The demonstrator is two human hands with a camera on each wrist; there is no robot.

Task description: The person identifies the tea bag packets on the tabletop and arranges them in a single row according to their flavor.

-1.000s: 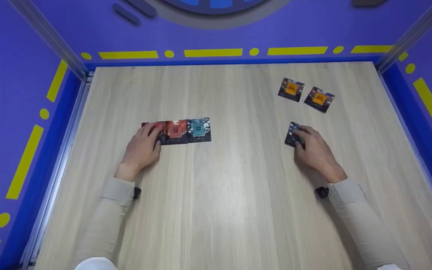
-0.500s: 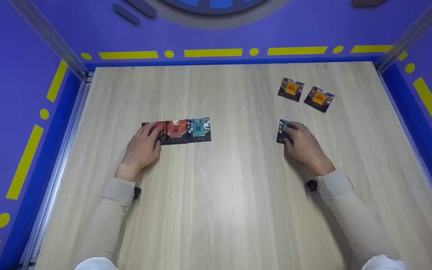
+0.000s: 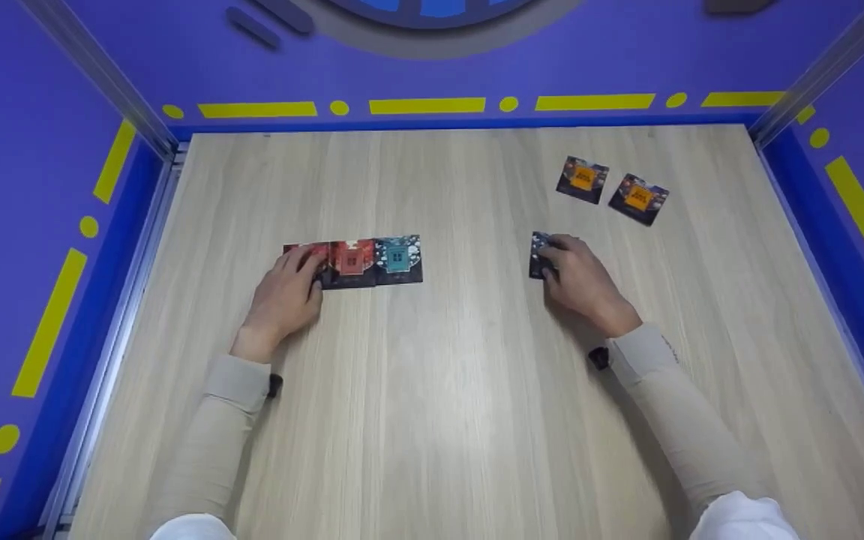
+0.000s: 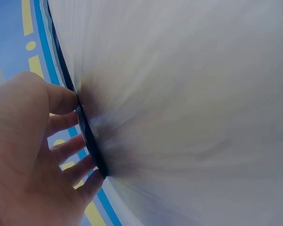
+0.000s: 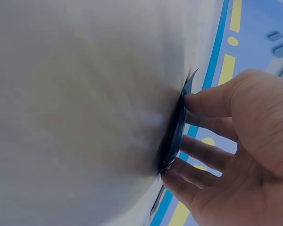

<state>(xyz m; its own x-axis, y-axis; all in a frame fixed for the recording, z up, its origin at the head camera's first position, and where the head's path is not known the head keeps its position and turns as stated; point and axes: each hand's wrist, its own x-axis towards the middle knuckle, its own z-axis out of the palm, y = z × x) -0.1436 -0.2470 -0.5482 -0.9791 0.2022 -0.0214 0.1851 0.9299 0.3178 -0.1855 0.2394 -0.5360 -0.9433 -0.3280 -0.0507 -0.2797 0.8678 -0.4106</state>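
In the head view, my left hand (image 3: 282,292) rests its fingertips on a red-and-dark sachet (image 3: 322,250) at the left end of a row, covering most of it. Beside that lie another red sachet (image 3: 352,264) and a teal-fronted sachet (image 3: 397,259), edges meeting or slightly overlapping. Farther right, my right hand (image 3: 588,277) holds a dark sachet with a blue-white pattern (image 3: 536,256) low at the table surface. In the right wrist view, the thumb and fingertips grip this dark sachet (image 5: 173,134), whose corner curls up near the thumb.
Two orange-fronted sachets (image 3: 583,178) lie toward the table's back right, set at angles and a little apart. The wooden table (image 3: 432,390) is enclosed by blue walls (image 3: 432,79) with yellow markings at the back and both sides.
My right hand has moved left and slightly toward the back with the blue-white patterned sachet, bringing it closer to the row. My left hand and the other sachets have stayed put.
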